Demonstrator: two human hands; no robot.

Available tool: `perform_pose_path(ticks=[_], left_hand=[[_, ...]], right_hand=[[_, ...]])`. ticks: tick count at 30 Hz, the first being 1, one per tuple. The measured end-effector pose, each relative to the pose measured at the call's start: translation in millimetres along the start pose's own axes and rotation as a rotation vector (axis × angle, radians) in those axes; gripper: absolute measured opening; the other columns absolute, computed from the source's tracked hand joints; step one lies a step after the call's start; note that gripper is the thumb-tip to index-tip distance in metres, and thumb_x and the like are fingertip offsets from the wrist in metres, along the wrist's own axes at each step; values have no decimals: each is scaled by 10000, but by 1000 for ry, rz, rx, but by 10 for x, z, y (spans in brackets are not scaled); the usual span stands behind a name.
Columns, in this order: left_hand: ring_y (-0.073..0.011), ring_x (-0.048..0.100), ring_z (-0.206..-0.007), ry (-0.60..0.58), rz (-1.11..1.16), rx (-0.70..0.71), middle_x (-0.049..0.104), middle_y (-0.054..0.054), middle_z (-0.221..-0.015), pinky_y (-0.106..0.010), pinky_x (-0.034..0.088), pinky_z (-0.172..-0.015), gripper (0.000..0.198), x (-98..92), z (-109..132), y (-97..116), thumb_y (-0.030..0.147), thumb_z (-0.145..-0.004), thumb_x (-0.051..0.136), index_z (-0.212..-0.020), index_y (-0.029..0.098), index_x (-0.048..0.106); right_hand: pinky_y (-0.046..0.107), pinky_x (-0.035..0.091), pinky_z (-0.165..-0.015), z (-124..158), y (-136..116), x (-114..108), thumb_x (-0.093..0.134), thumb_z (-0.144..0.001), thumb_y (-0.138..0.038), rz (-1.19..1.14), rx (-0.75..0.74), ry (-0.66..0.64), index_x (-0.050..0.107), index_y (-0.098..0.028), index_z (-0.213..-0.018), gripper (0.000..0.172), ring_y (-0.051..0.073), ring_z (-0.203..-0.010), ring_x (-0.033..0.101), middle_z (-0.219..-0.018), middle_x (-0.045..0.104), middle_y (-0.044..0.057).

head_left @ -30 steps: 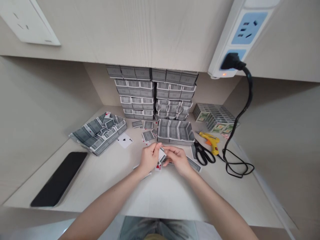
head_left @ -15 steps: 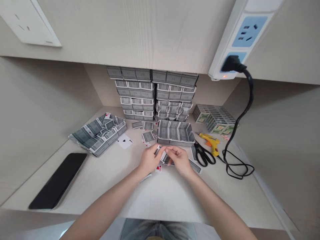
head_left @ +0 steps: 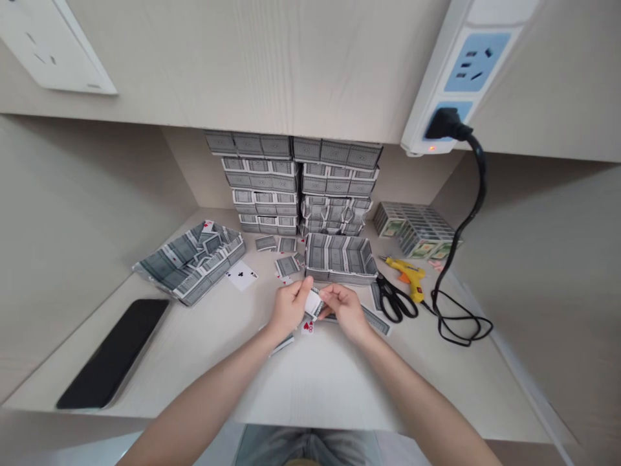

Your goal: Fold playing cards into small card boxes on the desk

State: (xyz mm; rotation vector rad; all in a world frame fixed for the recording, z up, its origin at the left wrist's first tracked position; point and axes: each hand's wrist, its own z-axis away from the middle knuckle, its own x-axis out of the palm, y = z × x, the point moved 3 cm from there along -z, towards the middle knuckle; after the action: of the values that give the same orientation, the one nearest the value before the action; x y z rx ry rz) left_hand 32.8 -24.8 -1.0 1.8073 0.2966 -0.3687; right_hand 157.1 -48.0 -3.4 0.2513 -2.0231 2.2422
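Between my hands is a small playing card piece [head_left: 314, 303], its pale face and patterned edge showing. My left hand [head_left: 288, 307] pinches it from the left with the thumb on top. My right hand [head_left: 346, 309] grips its right side with bent fingers. Just beyond my hands stands an open box made of playing cards [head_left: 341, 257]. Under and beside the hands lie an eight of hearts [head_left: 307, 327], a grey-backed card strip [head_left: 376, 321] and more cards [head_left: 283, 343] by my left wrist. Part of the held piece is hidden by my fingers.
Stacked card boxes [head_left: 262, 179] rise at the back. A card tray with loose pieces [head_left: 194, 265] and a black phone [head_left: 114, 353] lie left. Black scissors [head_left: 395, 301], a yellow glue gun [head_left: 408, 275] and its cable, and card packs [head_left: 417, 226] are right. A power strip [head_left: 466, 84] hangs above.
The card piece between my hands has turned, so more of its pale face shows. My hands stay in nearly the same place, and the left thumb has straightened upward.
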Motion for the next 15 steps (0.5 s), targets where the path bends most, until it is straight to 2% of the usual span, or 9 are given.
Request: perform_pose_path(ticks=[4,8,11,15], left_hand=[[-70,369,-472,-21,-117,77,404,36,-477,-185,295,-452,421,-52,-13,19,429,-840,350,-540,152,448],[-74,387,-484,-57,-268,167,454,32,-509,-188,291,-468,354,-78,-4,64,412,-823,391,-607,159,511],[-74,403,-474,-48,-330,209,471,31,-509,-186,288,-469,329,-97,-2,85,400,-810,416,-605,164,519],[-80,433,-456,-3,-397,238,487,25,-496,-194,289,-466,321,-107,-5,68,378,-822,404,-601,170,509]], right_hand=[[213,480,-372,-18,20,-28,653,-612,-469,18,30,70,470,-165,-641,355,93,-374,533,-491,572,-33],[201,476,-354,-36,4,-84,642,-622,-472,31,-33,144,422,-182,-622,365,82,-367,522,-491,556,-50],[202,491,-361,-39,-24,-112,649,-625,-461,29,-53,175,460,-174,-643,344,89,-403,539,-501,554,-44],[220,509,-366,-43,-23,-104,682,-597,-442,50,23,130,548,-145,-790,378,163,-551,630,-594,620,11]])
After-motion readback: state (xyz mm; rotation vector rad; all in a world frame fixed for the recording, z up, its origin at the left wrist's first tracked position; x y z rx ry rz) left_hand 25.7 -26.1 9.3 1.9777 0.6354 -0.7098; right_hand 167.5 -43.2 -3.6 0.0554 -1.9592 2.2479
